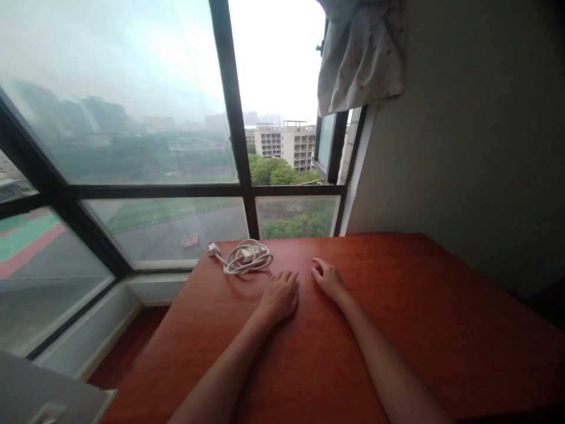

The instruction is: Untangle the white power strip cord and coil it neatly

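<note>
A white power strip (252, 253) lies near the far left corner of the reddish-brown table (379, 277), its cord (236, 268) looped loosely around and over it. The plug (213, 249) rests at the table's left edge. My left hand (281, 294) lies palm down just to the near right of the coiled cord, apart from it, fingers extended and nothing held. To its right, my right hand (327, 279) rests on its side on the tabletop, fingers slightly curved and apart, with nothing in them. A narrow strip of bare wood separates the two hands.
Large dark-framed windows (245, 147) stand beyond the table, with one sash (331, 144) swung outward. A patterned curtain (362, 65) hangs at the upper right beside a grey wall (454, 147). A pale panel (48, 391) juts in at lower left.
</note>
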A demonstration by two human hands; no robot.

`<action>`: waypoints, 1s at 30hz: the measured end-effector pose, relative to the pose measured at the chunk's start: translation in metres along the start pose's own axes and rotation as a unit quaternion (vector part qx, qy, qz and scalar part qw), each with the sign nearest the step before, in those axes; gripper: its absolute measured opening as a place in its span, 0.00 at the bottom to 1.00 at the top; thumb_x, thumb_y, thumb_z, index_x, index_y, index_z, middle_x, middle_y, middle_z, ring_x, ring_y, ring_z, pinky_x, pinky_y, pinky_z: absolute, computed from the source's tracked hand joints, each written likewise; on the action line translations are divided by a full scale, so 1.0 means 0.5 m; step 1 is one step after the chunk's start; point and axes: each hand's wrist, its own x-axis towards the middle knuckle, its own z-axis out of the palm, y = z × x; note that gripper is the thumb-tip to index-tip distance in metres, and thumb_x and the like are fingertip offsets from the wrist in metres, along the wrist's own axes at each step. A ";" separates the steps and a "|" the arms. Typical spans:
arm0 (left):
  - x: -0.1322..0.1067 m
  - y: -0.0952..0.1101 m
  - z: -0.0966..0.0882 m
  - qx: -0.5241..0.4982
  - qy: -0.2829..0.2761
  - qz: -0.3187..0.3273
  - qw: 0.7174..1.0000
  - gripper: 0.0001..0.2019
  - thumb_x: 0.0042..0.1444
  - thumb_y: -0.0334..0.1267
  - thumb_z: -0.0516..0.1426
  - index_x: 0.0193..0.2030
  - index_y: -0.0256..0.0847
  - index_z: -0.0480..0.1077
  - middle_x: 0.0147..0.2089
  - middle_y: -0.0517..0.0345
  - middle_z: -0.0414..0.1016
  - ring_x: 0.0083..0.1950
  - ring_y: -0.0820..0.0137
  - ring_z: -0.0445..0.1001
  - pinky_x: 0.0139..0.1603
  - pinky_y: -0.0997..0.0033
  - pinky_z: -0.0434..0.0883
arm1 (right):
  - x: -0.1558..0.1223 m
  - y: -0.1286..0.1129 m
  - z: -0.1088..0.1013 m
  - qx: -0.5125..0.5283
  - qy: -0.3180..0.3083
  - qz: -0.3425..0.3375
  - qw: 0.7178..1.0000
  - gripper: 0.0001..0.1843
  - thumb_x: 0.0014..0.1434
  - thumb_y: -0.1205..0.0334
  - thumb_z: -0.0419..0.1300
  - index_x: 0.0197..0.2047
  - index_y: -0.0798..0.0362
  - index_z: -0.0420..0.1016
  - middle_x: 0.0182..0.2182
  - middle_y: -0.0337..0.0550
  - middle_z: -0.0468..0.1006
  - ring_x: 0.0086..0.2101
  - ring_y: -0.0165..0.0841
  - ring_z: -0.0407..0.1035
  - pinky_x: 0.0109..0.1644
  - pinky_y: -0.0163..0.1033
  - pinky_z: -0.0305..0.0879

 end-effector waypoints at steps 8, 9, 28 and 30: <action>-0.002 0.005 -0.007 0.017 0.040 -0.019 0.999 0.17 0.62 0.39 0.48 0.56 0.43 0.65 0.63 0.45 0.60 0.58 0.56 0.63 0.59 0.52 0.60 | -0.002 -0.001 -0.003 -0.001 -0.001 -0.002 1.000 0.20 0.59 0.63 0.54 0.54 0.56 0.71 0.36 0.45 0.79 0.37 0.34 0.72 0.45 0.36 0.64; -0.001 0.005 -0.005 0.012 0.040 -0.022 0.999 0.19 0.62 0.39 0.48 0.59 0.42 0.62 0.64 0.44 0.59 0.58 0.57 0.63 0.59 0.53 0.61 | -0.002 -0.001 -0.003 -0.002 -0.001 -0.003 1.000 0.20 0.59 0.63 0.54 0.54 0.56 0.71 0.36 0.45 0.79 0.37 0.34 0.72 0.45 0.36 0.64; -0.001 0.005 -0.005 0.001 -0.011 -0.004 1.000 0.19 0.62 0.39 0.47 0.59 0.42 0.63 0.53 0.47 0.71 0.53 0.58 0.66 0.56 0.56 0.63 | 0.000 0.009 0.003 -0.001 0.003 -0.004 1.000 0.21 0.58 0.63 0.54 0.55 0.55 0.71 0.37 0.45 0.79 0.37 0.35 0.72 0.45 0.37 0.65; -0.002 0.006 -0.007 0.008 -0.010 -0.002 1.000 0.15 0.62 0.39 0.48 0.52 0.44 0.68 0.54 0.48 0.70 0.55 0.58 0.65 0.57 0.54 0.61 | 0.000 0.010 0.003 -0.005 0.003 -0.003 1.000 0.21 0.58 0.64 0.54 0.54 0.55 0.71 0.37 0.45 0.79 0.37 0.35 0.72 0.45 0.37 0.65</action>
